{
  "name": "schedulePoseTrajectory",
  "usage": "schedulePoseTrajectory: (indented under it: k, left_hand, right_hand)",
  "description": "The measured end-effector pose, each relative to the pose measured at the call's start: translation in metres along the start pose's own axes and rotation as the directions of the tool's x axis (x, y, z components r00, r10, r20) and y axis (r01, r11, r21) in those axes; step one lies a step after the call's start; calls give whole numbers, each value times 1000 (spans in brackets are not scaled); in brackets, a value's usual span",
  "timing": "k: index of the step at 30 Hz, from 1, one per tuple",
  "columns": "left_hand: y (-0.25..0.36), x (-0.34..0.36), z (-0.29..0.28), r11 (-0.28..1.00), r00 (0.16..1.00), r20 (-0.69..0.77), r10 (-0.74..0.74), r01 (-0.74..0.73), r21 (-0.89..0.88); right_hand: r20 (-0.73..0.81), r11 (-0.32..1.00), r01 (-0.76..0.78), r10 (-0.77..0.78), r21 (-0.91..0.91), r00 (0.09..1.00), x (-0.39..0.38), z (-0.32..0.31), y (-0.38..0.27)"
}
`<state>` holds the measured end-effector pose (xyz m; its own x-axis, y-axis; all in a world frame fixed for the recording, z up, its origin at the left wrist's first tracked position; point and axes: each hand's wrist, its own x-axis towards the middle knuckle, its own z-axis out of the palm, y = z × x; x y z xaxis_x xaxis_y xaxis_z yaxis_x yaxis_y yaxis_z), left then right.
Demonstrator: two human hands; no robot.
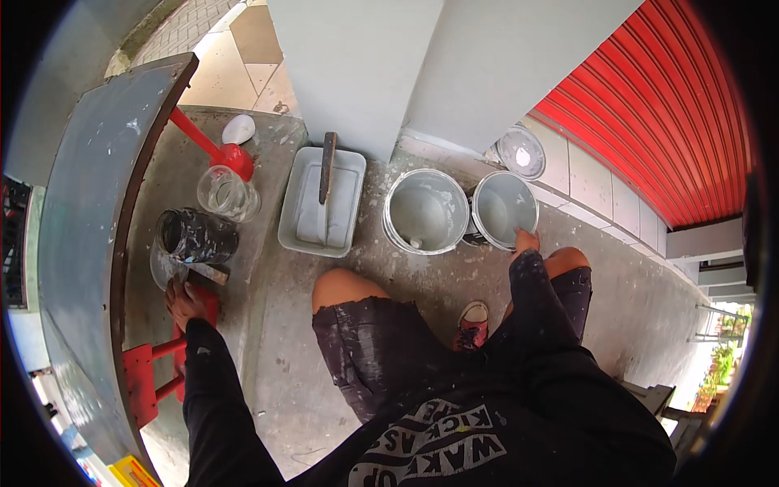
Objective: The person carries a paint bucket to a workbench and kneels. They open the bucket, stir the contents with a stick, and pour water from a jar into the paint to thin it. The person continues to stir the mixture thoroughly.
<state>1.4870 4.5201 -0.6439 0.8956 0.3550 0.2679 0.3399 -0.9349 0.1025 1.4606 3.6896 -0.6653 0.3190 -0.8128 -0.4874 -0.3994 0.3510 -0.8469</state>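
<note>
My right hand [526,241] grips the near rim of a grey-white paint bucket [527,193], which tilts slightly toward me. Close beside it stands a second, wider paint bucket [428,213], with pale paint in the bottom and a small light lump near its front. On the left, my left hand [185,302] reaches out with its fingers apart. They are at a clear plastic container [165,264] and near a flat wooden piece [209,273]. A paint-smeared dark jar [199,235] lies just beyond, next to a clear jar [223,195].
A white paint tray [290,231] holds a dark-handled tool [327,166]. A grey board [89,219] with red supports [139,385] stands at the left. A bucket lid [520,152] leans by the wall ledge. A red shutter [657,105] rises at the back right.
</note>
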Motion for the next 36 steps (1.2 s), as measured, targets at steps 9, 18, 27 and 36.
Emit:
schedulePoseTrajectory:
  k: [9, 18, 27, 36]
  left_hand:
    - [-5, -3, -6, 1000, 1000, -7, -19, 19, -23]
    - [-10, -8, -16, 1000, 1000, -19, -16, 16, 10]
    - [-1, -4, -12, 1000, 999, -25, -19, 19, 8]
    - [-8, -7, -11, 1000, 998, -55, -10, 10, 10]
  right_hand:
    - [-3, 960, 260, -262, -99, 965, -1, 0, -27]
    - [503, 232, 817, -689, -528, 521, -89, 4, -177]
    - [881, -280, 872, -379, -401, 284, -118, 43, -242]
    - [871, -405, 772, -254, -491, 421, -174, 104, -243]
